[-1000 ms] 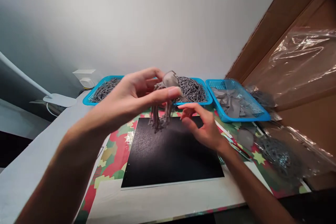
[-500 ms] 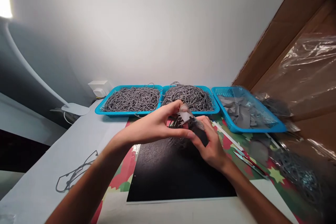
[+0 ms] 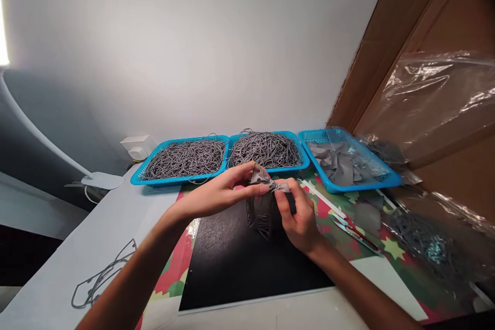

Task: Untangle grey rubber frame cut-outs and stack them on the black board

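My left hand (image 3: 228, 190) reaches in from the left, thumb and fingers closed on a grey ribbon strip (image 3: 260, 174). At its right end the strip is gathered into a tight, knot-like crease. My right hand (image 3: 301, 221) pinches the short ribbon end just right of that crease between thumb and index finger. Below the ribbon hangs a bundle of thin grey cords (image 3: 261, 219), over a black board (image 3: 247, 268). How the ribbon and cords join is partly hidden by my left fingers.
Two blue baskets (image 3: 178, 181) (image 3: 288, 168) heaped with grey cords stand by the wall. A third blue basket (image 3: 361, 185) holds grey fabric strips. Thread snips (image 3: 356, 232) lie right of the board. Loose cord loops (image 3: 102, 276) lie left, bagged cords (image 3: 425, 247) right.
My right hand has shifted from the ribbon's side to a pinch on its short end. The gathered crease now shows, and the cords hang lower. The camera view has turned slightly.
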Tool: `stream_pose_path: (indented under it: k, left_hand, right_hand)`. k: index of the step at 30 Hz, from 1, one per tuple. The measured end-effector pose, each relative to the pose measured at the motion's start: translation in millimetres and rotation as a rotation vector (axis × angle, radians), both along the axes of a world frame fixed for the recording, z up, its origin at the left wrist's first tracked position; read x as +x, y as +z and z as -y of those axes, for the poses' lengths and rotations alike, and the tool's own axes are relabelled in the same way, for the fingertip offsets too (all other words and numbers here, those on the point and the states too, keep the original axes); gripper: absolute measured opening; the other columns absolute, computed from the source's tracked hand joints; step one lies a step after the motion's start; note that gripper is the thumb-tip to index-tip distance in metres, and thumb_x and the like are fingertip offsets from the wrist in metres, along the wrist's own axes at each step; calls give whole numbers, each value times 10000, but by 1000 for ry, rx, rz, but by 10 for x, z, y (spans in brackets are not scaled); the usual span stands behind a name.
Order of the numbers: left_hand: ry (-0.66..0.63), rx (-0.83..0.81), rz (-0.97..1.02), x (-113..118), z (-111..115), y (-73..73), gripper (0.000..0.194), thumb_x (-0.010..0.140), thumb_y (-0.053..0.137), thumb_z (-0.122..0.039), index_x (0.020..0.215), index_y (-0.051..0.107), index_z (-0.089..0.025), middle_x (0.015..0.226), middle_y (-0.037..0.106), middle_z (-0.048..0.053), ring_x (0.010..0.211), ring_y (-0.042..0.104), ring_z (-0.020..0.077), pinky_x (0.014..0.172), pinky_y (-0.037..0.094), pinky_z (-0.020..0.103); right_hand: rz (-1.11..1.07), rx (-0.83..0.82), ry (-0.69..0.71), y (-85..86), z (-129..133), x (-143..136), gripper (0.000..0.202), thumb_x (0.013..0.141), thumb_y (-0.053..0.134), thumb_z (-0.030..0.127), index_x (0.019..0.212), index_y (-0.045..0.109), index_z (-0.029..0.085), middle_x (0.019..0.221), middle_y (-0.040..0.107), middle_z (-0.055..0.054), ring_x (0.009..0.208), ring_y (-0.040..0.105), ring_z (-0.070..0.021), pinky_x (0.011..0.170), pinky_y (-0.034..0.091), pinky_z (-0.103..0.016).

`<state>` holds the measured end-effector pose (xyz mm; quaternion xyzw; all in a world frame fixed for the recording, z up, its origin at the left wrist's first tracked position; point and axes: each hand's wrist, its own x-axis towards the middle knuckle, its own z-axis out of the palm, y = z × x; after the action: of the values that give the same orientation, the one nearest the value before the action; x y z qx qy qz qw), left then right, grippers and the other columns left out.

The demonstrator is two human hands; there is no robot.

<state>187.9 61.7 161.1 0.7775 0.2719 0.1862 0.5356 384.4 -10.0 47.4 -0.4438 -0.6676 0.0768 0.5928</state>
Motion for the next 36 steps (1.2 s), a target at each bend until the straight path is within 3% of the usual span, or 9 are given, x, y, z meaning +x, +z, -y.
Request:
stream_pose_path:
  k: [5, 9, 12, 16, 19, 22, 27, 31, 36]
  left_hand:
    - [83, -8, 57, -97, 99, -148, 272, 1055, 731, -459, 1217, 719, -240, 1044, 721, 33, 991, 677, 217, 902, 523, 344]
    - [203, -47, 182, -202, 228, -373, 235, 1034, 777, -437, 1147, 734, -236, 1080, 724, 41, 1009, 676, 216, 914, 534, 335]
    - [326, -100, 279, -233, 313, -553, 238, 995, 823, -441, 1091, 748, -236, 1023, 735, 35, 967, 686, 218, 883, 548, 329]
    - [436, -190, 373, -214, 392, -735, 272, 953, 855, -474, 1042, 766, -234, 978, 762, 37, 965, 714, 234, 900, 574, 341]
    - [438, -216, 387, -199, 430, -828, 264, 962, 848, -471, 1069, 792, -237, 1054, 775, 45, 1024, 712, 238, 941, 575, 339]
    - [425, -185, 358, -203, 457, -893, 231, 1007, 802, -460, 1085, 785, -243, 1085, 768, 41, 1061, 702, 237, 983, 562, 341]
    - [458, -124, 323, -208, 506, -925, 227, 1051, 744, -476, 1090, 728, -253, 1058, 723, 18, 1028, 681, 214, 960, 547, 316]
    - [463, -183, 354, -201, 529, -911, 238, 1044, 757, -472, 1088, 709, -243, 1030, 735, 21, 987, 694, 203, 923, 556, 307]
    - [488, -293, 434, -182, 526, -921, 281, 953, 875, -431, 1040, 701, -228, 956, 714, -2, 929, 687, 170, 883, 557, 274]
  right_hand:
    - [47, 3, 41, 39, 2, 14, 235, 1177, 431, 232, 1171, 664, 253, 1043, 740, -55, 988, 720, -228, 904, 571, -381]
    - [75, -4, 66, 36, 25, -5, 305, 1180, 402, 195, 1300, 676, 251, 1137, 761, -75, 1058, 717, -239, 974, 551, -425]
    - [123, 17, 65, 6, 47, -22, 312, 1192, 390, 253, 1342, 663, 251, 1171, 756, -88, 1065, 705, -259, 973, 544, -458]
    - [165, 54, 37, -51, 60, -79, 288, 1160, 540, 430, 1366, 628, 249, 1213, 728, -111, 1116, 694, -292, 975, 571, -472]
    - [164, 43, -8, -106, 57, -142, 175, 1117, 652, 359, 1257, 626, 256, 1137, 709, -86, 1075, 689, -268, 956, 585, -436]
    - [127, -12, 31, -152, 66, -185, 47, 1126, 627, 303, 1135, 623, 257, 1085, 706, -66, 1035, 697, -243, 940, 589, -401]
    - [-25, -236, 121, -124, 100, -195, 109, 1157, 589, 355, 1187, 631, 260, 1021, 767, -18, 918, 753, -190, 834, 604, -309]
    - [-138, -349, 218, -50, 91, -177, 151, 1162, 581, 386, 1176, 671, 266, 1015, 781, 10, 903, 756, -159, 821, 594, -258]
    - [-115, -352, 232, -36, 70, -158, 181, 1163, 569, 371, 1135, 707, 257, 980, 754, 9, 845, 715, -155, 797, 577, -259]
